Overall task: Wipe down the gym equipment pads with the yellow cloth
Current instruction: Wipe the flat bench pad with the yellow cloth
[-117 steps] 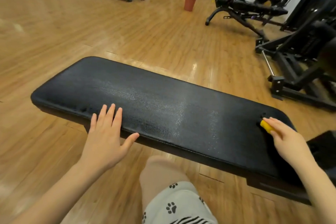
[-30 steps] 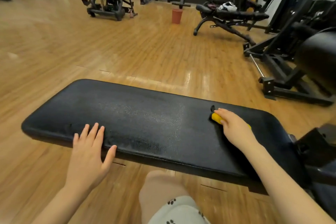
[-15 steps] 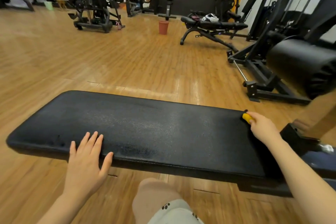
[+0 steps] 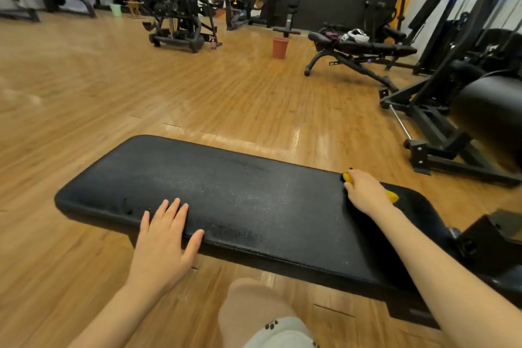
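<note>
Your right hand (image 4: 365,196) is on the black bench pad (image 4: 240,200), near its far edge toward the right end, fingers curled over the yellow cloth (image 4: 393,196). The cloth is mostly hidden under that hand: one yellow bit shows at your fingertips, another pokes out behind the wrist side. It lies against the pad surface.

Your left hand (image 4: 162,240) is flat and relaxed on the pad's near edge, toward the left end, fingers straight and spread, thumb out to the right, holding nothing. The two hands are well apart.

The pad top shows a speckled, lighter sheen across the middle; whether that's wet I can't tell. Your knee (image 4: 254,308) sits below the near edge, between your arms, with paw-print shorts (image 4: 278,332) at the bottom of the head view.

Background on the wooden floor (image 4: 141,93): a reddish-brown bin (image 4: 280,47) standing upright, an adjustable bench (image 4: 361,49) right of it with a white item on top, a black roller pad (image 4: 488,118) on a machine frame at far right, and a rack machine (image 4: 180,8) at back left.
</note>
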Available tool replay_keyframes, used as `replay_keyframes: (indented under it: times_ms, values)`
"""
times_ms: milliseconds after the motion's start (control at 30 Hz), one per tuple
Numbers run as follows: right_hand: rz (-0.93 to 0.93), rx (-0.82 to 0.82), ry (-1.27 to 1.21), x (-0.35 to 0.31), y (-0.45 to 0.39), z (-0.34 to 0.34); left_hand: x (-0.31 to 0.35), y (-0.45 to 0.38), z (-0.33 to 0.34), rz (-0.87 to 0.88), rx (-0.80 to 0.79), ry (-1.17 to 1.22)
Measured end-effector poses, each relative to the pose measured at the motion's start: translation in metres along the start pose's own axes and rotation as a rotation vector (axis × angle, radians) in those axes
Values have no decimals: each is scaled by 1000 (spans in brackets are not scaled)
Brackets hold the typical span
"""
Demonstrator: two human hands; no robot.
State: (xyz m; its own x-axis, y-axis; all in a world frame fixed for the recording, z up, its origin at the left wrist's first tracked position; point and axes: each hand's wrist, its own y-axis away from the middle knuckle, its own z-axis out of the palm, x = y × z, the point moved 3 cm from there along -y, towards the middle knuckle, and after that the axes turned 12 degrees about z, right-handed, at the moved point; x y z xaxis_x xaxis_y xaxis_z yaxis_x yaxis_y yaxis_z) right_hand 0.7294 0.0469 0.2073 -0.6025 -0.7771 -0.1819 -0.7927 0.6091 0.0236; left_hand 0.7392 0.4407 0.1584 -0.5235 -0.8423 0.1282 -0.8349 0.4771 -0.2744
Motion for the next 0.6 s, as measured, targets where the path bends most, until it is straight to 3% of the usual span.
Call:
replay_keyframes:
  times_ms: [400, 600]
  values:
    - [-312, -76, 11, -137, 6, 26, 0, -5, -12, -29, 22, 81]
    - [-460, -119, 9, -208, 3, 41, -30, -9, -22, -249, 47, -21]
